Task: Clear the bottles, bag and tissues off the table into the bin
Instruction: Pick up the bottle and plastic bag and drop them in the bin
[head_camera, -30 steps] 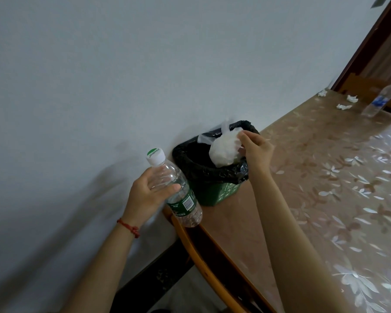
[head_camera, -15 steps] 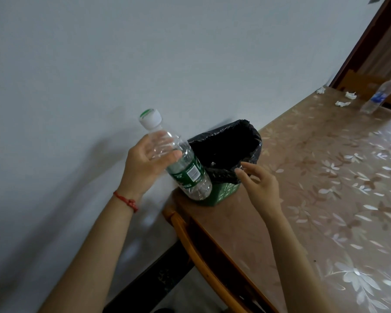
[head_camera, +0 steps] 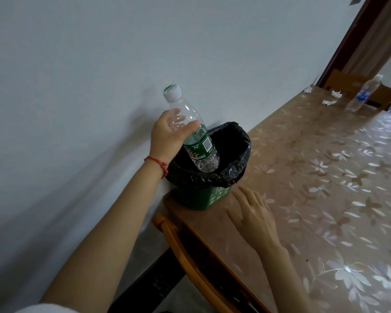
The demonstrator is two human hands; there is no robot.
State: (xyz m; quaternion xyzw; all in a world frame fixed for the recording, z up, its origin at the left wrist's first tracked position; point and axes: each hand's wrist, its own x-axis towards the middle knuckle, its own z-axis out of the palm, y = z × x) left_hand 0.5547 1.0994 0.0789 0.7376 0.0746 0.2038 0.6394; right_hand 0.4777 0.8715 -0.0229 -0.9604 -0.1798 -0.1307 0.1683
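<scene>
My left hand (head_camera: 167, 136) grips a clear plastic bottle (head_camera: 199, 145) with a green label and a white cap, holding it tilted over the mouth of the green bin (head_camera: 201, 199) lined with a black bag (head_camera: 235, 168). The bottle's base sits inside the rim. My right hand (head_camera: 253, 213) rests flat and empty on the table (head_camera: 314, 199), just right of the bin. At the table's far end stands a second clear bottle with a blue label (head_camera: 362, 93), with three crumpled white tissues (head_camera: 328, 102) near it.
The bin stands at the table's left corner against a pale wall (head_camera: 99, 86). A wooden chair back (head_camera: 190, 251) lies below the table's near edge. A dark wooden door frame (head_camera: 348, 41) rises behind the far end.
My right hand let the white bag drop into the bin, then came down onto the table. My left hand carried the bottle up and right until it was over the bin.
</scene>
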